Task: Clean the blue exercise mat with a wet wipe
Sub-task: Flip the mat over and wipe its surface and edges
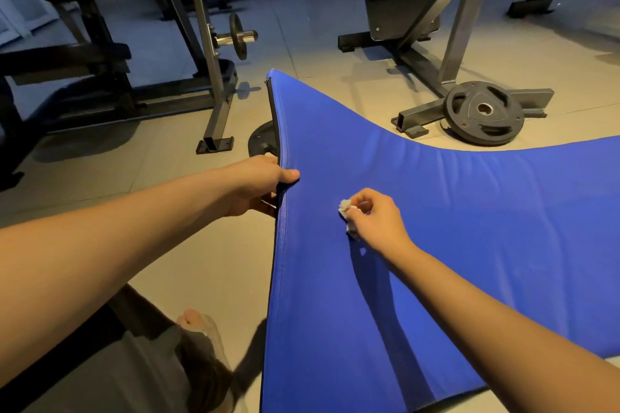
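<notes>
Fingers (364,204) of right hand (377,221): curled tight round balled wet wipe (346,208), pressing it onto blue mat (469,228) just inside left edge. Left hand (258,184): gripping that same left edge, thumb on top, other fingers wrapped under and out of sight. Edge held up off floor (201,261); far left corner peaking highest, near end dropping back down. Rest of mat lying flat, running off right side of frame.

Handling, judged: padded and floppy, bends under own weight, creases across middle. Cover looks smooth, vinyl-like, probably slick when wet. Not fragile. Light enough for one-hand lift of an edge, likely awkward as a whole. Best hold at black-trimmed edge as now, pinching through full thickness. Needs floor or a backing hand beneath for firm rubbing.

Hard to make out: wipe mostly buried in fist, size and dampness unknown. No wet streaks visible, so cleaned area impossible to tell. Underside of mat hidden. Half covered behind lifted edge: dark disc (263,141), probably same kind as weight plate (483,114) beyond far edge. Right and near ends of mat cut off. Dim light, gym frames in background murky.
</notes>
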`<state>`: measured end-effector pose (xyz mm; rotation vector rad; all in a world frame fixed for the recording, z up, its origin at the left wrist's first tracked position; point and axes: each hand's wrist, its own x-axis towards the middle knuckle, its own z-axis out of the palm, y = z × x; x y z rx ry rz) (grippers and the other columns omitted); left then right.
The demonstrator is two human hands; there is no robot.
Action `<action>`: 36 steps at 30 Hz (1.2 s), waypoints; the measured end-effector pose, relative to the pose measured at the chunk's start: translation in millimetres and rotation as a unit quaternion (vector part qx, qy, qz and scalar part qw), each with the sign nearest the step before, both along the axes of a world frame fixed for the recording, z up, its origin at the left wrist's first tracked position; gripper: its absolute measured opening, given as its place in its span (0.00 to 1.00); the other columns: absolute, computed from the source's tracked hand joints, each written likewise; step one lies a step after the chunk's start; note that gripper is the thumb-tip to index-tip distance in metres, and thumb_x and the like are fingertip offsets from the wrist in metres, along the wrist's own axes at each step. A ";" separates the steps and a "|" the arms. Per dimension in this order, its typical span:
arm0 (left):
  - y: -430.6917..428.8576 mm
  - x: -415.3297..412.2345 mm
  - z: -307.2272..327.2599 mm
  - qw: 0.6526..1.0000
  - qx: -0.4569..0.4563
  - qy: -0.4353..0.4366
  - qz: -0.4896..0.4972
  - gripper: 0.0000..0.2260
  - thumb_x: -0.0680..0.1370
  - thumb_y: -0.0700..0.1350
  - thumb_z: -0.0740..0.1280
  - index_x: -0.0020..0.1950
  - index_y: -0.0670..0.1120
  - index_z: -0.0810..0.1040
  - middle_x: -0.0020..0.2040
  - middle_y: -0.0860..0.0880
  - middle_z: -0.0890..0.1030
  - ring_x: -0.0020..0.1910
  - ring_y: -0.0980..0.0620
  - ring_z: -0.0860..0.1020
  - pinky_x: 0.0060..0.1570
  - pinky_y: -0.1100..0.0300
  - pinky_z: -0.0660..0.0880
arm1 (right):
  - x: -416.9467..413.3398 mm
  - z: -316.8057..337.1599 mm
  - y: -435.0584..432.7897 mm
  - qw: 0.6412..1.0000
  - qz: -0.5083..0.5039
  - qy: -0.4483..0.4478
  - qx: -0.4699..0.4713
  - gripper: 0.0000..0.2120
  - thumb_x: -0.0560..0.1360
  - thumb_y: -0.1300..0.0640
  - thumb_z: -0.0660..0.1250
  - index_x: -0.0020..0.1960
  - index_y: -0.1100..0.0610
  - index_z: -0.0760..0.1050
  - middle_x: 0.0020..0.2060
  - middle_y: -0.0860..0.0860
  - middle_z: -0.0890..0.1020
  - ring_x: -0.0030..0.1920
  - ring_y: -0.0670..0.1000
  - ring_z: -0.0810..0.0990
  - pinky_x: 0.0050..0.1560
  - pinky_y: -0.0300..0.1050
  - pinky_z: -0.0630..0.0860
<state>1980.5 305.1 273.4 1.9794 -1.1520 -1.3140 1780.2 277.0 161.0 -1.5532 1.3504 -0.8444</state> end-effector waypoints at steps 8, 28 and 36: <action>-3.1 -3.5 0.3 0.999 -0.009 0.018 0.025 0.07 0.81 0.41 0.67 0.54 0.40 0.82 0.53 0.42 0.83 0.49 0.46 0.81 0.45 0.52 0.81 | 70.6 55.5 33.0 0.987 0.018 -0.033 -0.155 0.04 0.78 0.54 0.70 0.47 0.55 0.82 0.46 0.50 0.79 0.46 0.47 0.78 0.43 0.35 0.73; -7.4 7.7 -7.5 0.999 0.012 -0.039 0.020 0.12 0.82 0.47 0.68 0.61 0.42 0.79 0.59 0.41 0.83 0.57 0.42 0.83 0.49 0.51 0.82 | 67.8 23.8 25.8 0.978 -0.020 -0.202 -0.053 0.09 0.78 0.52 0.72 0.44 0.58 0.82 0.34 0.52 0.84 0.34 0.47 0.83 0.40 0.43 0.81; -8.3 7.1 -3.2 0.999 0.014 -0.029 0.033 0.12 0.83 0.46 0.67 0.65 0.43 0.77 0.61 0.42 0.81 0.60 0.41 0.81 0.44 0.53 0.82 | 28.3 -26.0 -2.4 0.989 -0.099 -0.087 -0.072 0.20 0.78 0.45 0.69 0.32 0.56 0.77 0.39 0.58 0.82 0.36 0.44 0.80 0.39 0.38 0.71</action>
